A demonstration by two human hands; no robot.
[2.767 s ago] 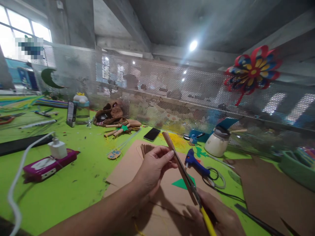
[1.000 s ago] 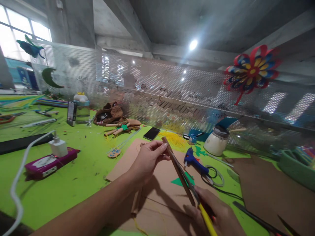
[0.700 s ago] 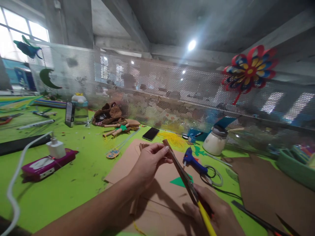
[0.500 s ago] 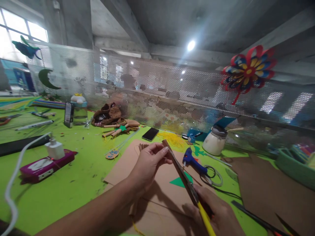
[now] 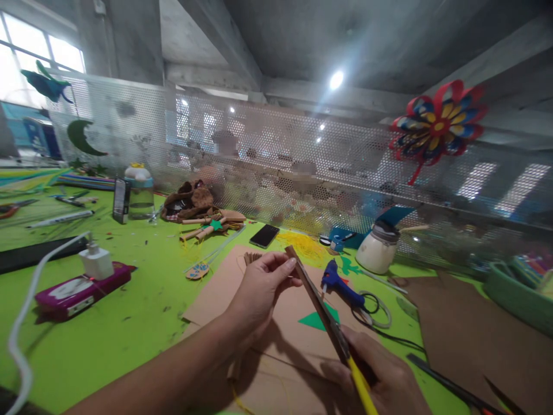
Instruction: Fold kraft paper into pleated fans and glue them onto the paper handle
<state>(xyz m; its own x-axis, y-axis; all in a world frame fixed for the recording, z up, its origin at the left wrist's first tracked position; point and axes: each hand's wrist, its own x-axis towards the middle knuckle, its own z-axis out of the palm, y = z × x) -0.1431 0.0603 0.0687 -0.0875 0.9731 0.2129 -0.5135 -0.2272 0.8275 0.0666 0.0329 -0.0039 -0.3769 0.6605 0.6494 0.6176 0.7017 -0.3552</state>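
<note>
Between the thumb and fingers of my left hand (image 5: 263, 294) is the upper end of a narrow brown paper strip (image 5: 301, 274), tilted over the work area. My right hand (image 5: 384, 366) is closed round the yellow handle of a pair of scissors (image 5: 359, 380). Their dark blades lie along the strip; how far they are apart cannot be made out. Beneath both hands are large brown paper sheets (image 5: 216, 300), with a green paper piece (image 5: 311, 321) on top. A rolled paper tube (image 5: 234, 368) with yellow string lies below my left wrist.
Right of the strip lies a blue glue gun (image 5: 343, 288) with its cord. Behind are a phone (image 5: 264, 236), yellow shredded paper (image 5: 305, 248) and a white jar (image 5: 377, 251). A purple power strip (image 5: 82, 294) with a charger sits left. A perforated screen (image 5: 268, 155) borders the table.
</note>
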